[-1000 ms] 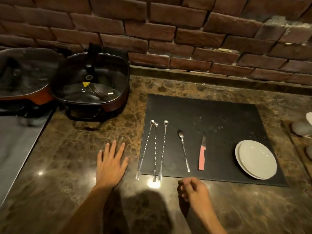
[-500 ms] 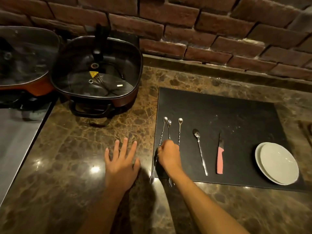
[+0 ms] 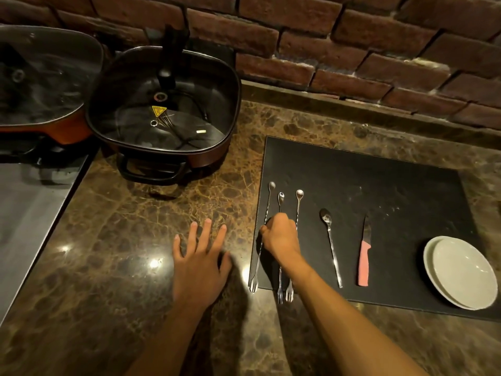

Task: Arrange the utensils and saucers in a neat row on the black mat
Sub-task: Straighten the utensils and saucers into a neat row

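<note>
We see two bare hands nearest us: the left hand (image 3: 199,263) lies flat on the brown marbled stone counter (image 3: 141,213) with fingers spread and nothing in it, while the right hand (image 3: 280,234) is curled down over the shafts of three long twisted steel cocktail forks (image 3: 298,202); whether it actually pinches one we cannot tell. Those three forks lie side by side at the left edge of the rectangular black mat (image 3: 379,180), tines poking off the near edge onto the counter, small round ends pointing away. To their right we count one silver teaspoon (image 3: 330,245), one pink-handled knife (image 3: 364,256) with its blade pointing away, and two white round saucers (image 3: 463,272) stacked at the near right corner, overhanging the mat. Farther back stand two glass-lidded dark pans (image 3: 162,115) before one red brick wall (image 3: 325,42).
</note>
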`<state>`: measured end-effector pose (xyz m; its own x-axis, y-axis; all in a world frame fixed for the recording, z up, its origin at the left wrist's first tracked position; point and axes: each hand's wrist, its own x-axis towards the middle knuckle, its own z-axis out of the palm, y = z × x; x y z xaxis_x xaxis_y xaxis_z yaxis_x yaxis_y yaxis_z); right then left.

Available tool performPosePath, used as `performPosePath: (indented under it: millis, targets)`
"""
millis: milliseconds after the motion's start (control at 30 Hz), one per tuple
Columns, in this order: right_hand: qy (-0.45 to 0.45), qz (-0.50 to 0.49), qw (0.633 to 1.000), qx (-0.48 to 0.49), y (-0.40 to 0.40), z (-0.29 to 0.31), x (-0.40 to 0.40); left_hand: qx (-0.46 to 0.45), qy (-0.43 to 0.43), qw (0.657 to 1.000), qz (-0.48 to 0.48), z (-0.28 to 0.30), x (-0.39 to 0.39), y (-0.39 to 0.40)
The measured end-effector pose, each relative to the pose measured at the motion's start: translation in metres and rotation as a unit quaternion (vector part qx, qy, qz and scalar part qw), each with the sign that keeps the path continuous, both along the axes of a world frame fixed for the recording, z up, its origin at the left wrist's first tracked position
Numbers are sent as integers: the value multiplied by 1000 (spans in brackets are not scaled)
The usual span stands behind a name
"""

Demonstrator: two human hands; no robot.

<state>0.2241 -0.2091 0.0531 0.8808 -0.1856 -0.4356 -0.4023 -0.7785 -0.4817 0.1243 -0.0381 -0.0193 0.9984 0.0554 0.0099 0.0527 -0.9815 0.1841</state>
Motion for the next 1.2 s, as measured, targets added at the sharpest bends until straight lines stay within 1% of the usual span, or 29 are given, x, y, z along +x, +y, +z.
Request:
performPosePath:
  millis: [300, 567, 667, 833, 967, 1100, 1200]
  targets:
    - [-10, 9, 1000, -14, 1, 2, 15, -6, -10, 1000, -5, -1, -2, 0]
    - [-10, -5, 1000, 2, 1, 2, 12, 1, -11, 1000, -8, -3, -2, 0]
    - [-11, 2, 1000, 10, 2, 3, 11, 0, -12, 1000, -7, -3, -2, 0]
    - [-19, 19, 1000, -12, 1, 6, 12, -1, -6, 1000, -4, -1, -2, 0]
    - [-14, 18, 1000, -4, -1, 6, 12, -2, 2, 1000, -2, 0, -1, 0]
    - [-22, 1, 1000, 16, -5, 8, 10, -5, 5, 1000, -2, 1, -1, 0]
    - [-41, -19, 999, -8, -16, 14, 3, -7, 5, 1000, -2, 2, -1, -1]
